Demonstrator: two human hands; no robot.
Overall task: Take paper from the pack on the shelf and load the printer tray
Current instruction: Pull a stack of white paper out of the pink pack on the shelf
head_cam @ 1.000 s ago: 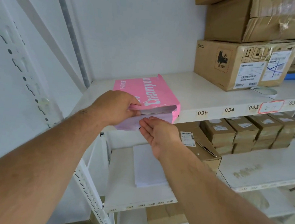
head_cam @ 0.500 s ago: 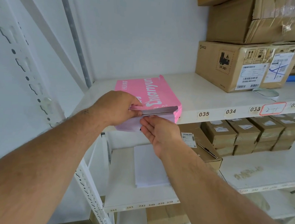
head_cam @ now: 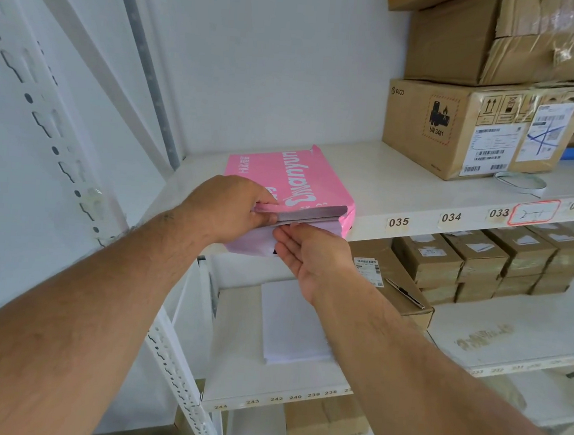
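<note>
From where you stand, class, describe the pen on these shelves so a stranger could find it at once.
Start at the white shelf with the edge labels 035 to 031, then drop to the shelf below. There a large cardboard box sits just right of the right hand, and the pen lies slanted on its lid. It is the only thin, dark, metallic thing among brown cartons.

Bright, even, soft light; faint shadows; wide-angle bending at edges.

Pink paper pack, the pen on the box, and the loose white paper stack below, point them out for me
pink paper pack (head_cam: 292,175), head view, on its printed top face.
pen (head_cam: 405,293), head view, mid-barrel.
loose white paper stack (head_cam: 292,327), head view, on its top sheet.
</note>
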